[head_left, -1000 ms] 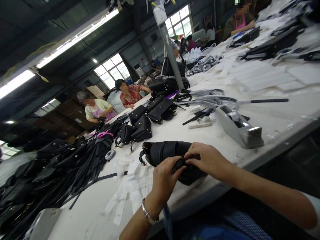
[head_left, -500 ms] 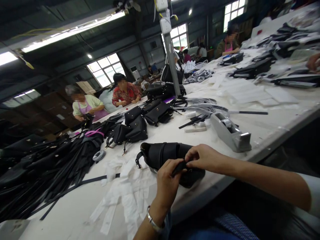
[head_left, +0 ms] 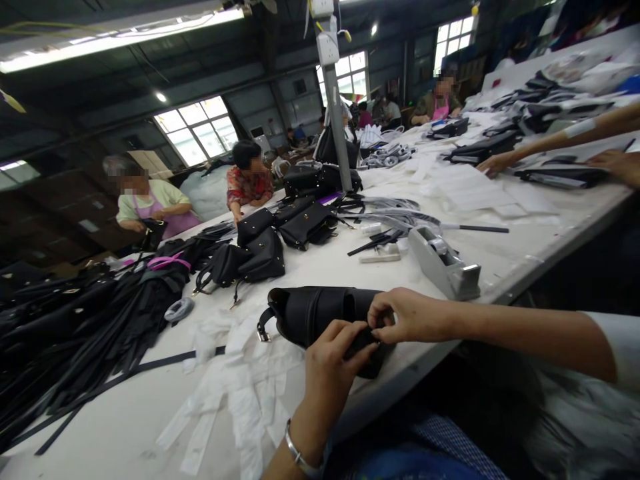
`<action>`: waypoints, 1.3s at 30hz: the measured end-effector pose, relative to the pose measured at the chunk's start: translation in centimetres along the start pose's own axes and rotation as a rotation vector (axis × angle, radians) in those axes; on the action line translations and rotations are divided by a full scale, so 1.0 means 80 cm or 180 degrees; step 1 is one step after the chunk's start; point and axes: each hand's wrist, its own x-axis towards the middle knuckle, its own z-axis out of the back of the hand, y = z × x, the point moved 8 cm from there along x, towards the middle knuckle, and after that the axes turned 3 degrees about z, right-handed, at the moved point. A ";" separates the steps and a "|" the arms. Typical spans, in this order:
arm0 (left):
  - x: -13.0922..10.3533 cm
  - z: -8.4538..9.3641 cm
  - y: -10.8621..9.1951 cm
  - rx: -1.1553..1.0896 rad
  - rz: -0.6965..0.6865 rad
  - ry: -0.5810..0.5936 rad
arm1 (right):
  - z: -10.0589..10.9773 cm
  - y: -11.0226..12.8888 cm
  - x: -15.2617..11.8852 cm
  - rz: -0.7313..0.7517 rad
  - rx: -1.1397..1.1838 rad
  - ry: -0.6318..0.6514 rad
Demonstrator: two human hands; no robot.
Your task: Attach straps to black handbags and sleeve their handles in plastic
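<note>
A dark edge of a black bag (head_left: 313,313) is being pinched between the thumb and fingers of the left grip (head_left: 333,363), while the same spot is being met by the curled, nearly closed fingertips of the right grip (head_left: 407,317); what exactly is being held there cannot be made out, black against black, and the bag's right end is being partly covered by both. The bag is being supported by the white desk (head_left: 135,413), close to its front edge, with a buckled strap (head_left: 264,325) being pointed leftward. White strips (head_left: 245,393) are being strewn beside it, and a grey tape dispenser (head_left: 445,263) is being seen just beyond the right forearm. Farther off, a group of black bags (head_left: 263,257) is being overlapped in places, and a heap of black straps (head_left: 140,313) is being blurred into dark goods at the left. Across the desk, a dark item of unclear form is being handled by a person in a pink apron (head_left: 180,221). Another person's hand (head_left: 500,162) is being stretched in from the right, the body being cut off. The dim room is being lit by windows (head_left: 197,130) and a tube lamp (head_left: 125,40).
</note>
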 end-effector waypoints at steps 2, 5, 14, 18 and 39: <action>0.001 0.002 -0.006 0.0005 -0.0058 -0.0065 | 0.000 -0.004 -0.003 -0.0057 0.0029 -0.0016; 0.003 0.003 -0.013 0.0001 -0.0104 -0.0123 | 0.001 -0.011 -0.006 -0.0214 0.0101 -0.0089; 0.012 -0.004 -0.022 -0.0481 -0.0090 -0.0124 | 0.004 -0.026 -0.018 -0.0456 0.0362 -0.0027; 0.013 -0.007 -0.021 -0.0414 -0.0090 -0.0110 | 0.004 -0.027 -0.019 -0.0434 0.0418 0.0031; 0.010 -0.009 -0.041 0.0776 -0.0406 -0.0317 | 0.015 -0.012 -0.023 -0.0054 0.0762 -0.0507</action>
